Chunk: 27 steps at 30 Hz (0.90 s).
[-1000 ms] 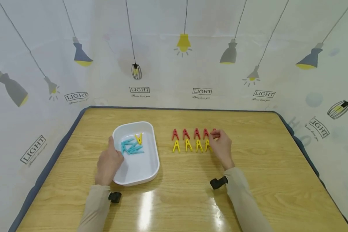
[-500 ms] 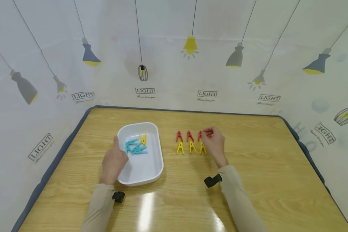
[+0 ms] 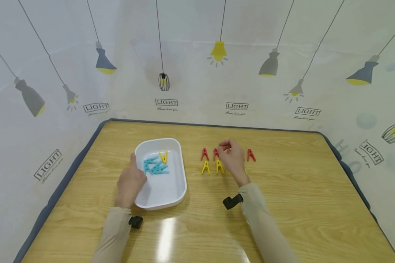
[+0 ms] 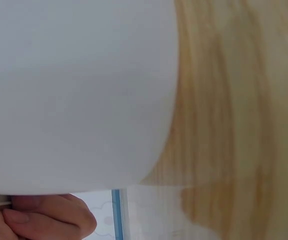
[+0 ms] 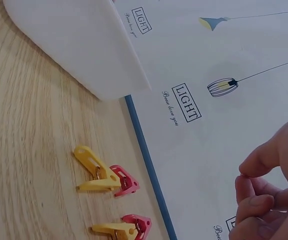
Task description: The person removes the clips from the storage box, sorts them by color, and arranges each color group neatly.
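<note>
At the left, my left hand (image 3: 130, 184) grips the side of a white plastic tray (image 3: 183, 175), thumb over the rim. The tray holds several light blue clothespins (image 3: 158, 168) and one yellow clothespin (image 3: 163, 157). To its right, red clothespins (image 3: 204, 154) form a back row, with yellow clothespins (image 3: 205, 167) in front. My right hand (image 3: 232, 159) hovers over these rows and hides part of them; a red clothespin (image 3: 251, 155) shows on its far side. In the right wrist view its fingers (image 5: 259, 162) are curled, thumb and fingertip meeting, nothing visible between them.
The wooden table (image 3: 303, 197) has a dark blue edge (image 3: 214, 126) along its back and sides. Behind it rises a white wall covering (image 3: 191, 80) printed with hanging lamps. Each wrist wears a black camera (image 3: 233, 201).
My right hand has moved left along the clothespin rows, uncovering the red one at the right end. The left hand stays on the tray. The head view has shifted slightly.
</note>
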Available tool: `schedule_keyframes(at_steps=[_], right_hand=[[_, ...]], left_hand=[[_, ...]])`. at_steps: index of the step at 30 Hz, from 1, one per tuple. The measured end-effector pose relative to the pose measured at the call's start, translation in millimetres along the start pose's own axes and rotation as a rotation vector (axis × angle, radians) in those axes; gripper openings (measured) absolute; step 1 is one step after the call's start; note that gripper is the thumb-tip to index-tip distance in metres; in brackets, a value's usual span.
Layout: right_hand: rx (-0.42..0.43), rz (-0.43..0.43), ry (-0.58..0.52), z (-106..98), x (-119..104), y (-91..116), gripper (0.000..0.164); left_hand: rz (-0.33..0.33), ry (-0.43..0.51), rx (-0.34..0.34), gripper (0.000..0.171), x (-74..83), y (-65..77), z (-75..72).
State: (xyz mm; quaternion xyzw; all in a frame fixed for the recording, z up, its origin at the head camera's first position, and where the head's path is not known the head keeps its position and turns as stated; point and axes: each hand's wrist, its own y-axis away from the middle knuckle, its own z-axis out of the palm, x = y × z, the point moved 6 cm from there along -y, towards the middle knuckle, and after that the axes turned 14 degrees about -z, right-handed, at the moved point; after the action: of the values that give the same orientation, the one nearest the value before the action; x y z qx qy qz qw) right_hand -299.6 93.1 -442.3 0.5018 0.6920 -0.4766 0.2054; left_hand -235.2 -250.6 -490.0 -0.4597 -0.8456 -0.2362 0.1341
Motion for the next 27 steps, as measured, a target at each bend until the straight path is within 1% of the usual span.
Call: schedule_keyframes(at_steps=[4, 8, 11, 14, 21, 27], right_hand=[[-0.013, 0.014, -0.032, 7, -2, -2, 0.012], [-0.043, 0.024, -0.06, 14, -6, -3, 0.012], [-0.06, 0.022, -0.066, 18, -12, -6, 0.012], [-0.071, 0.011, -0.071, 23, -19, -11, 0.011], [-0.093, -0.048, -0.051, 37, -33, -20, 0.011], [-0.133, -0.065, -0.052, 48, -41, -23, 0.012]], left_hand=[[-0.011, 0.006, -0.011, 0.081, -3.6, 2.1, 2.1], [-0.016, 0.005, -0.007, 0.08, -8.0, 1.4, 5.5], [-0.012, 0.012, 0.007, 0.08, -8.2, -0.1, 5.0], [-0.011, 0.022, 0.013, 0.08, -7.0, -1.0, 3.4], [-0.02, 0.045, -0.011, 0.084, -4.9, -2.0, 3.7], [-0.021, 0.041, -0.009, 0.084, -3.1, -3.3, 2.0]])
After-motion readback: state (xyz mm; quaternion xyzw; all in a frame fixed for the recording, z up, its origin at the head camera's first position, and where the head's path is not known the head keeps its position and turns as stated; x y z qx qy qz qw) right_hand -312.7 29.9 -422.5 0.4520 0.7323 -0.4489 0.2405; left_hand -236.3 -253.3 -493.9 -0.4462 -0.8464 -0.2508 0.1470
